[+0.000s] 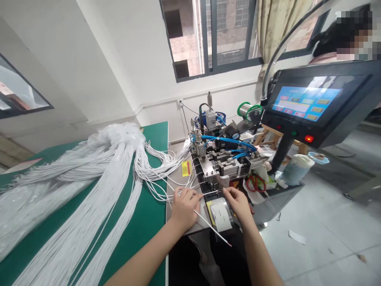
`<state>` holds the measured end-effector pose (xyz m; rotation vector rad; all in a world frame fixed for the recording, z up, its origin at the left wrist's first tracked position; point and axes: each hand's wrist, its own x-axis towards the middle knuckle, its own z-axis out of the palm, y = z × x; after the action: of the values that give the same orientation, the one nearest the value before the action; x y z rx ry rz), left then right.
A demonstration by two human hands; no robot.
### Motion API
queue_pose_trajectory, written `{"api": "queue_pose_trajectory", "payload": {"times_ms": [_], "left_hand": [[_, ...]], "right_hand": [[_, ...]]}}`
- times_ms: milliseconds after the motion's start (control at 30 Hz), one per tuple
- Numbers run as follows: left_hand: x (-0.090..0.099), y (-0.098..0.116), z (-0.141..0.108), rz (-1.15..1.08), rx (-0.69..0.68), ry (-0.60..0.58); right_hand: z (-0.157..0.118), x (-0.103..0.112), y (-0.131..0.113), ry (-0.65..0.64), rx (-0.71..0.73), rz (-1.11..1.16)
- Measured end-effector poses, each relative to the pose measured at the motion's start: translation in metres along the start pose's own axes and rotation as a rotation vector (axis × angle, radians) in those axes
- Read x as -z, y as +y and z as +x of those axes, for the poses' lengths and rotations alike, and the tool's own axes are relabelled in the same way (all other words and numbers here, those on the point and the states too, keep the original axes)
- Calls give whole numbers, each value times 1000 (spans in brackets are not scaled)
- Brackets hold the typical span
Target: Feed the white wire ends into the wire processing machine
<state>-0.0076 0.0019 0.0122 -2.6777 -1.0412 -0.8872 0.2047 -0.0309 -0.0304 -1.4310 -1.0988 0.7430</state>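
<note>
Head: monitor (306, 104) beside machine (235, 169)

A head-worn camera is looking forward and down over the person's own left hand (185, 208) and right hand (238, 203), viewing both from nearby. It is facing the machine (230, 171) (while also taking in the window (222, 35) beyond), and is spanning from green table (157, 137) to floor (327, 262).

A patterned curtain (269, 29) hangs at the window (232, 43); a white scrap (297, 237) lies on the floor (324, 266).
</note>
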Motion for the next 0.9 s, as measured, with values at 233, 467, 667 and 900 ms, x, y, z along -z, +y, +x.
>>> {"api": "queue_pose_trajectory", "payload": {"times_ms": [233, 467, 667, 900], "left_hand": [[0, -1, 1, 27, 51, 10], [4, -3, 0, -63, 17, 21], [3, -4, -1, -111, -54, 20], [-3, -8, -5, -106, -102, -3]], "right_hand": [[-31, 25, -32, 13, 96, -86], [-67, 19, -77, -735, 322, -208], [-64, 12, -80, -807, 396, -119], [-62, 12, -77, -850, 393, -236]]}}
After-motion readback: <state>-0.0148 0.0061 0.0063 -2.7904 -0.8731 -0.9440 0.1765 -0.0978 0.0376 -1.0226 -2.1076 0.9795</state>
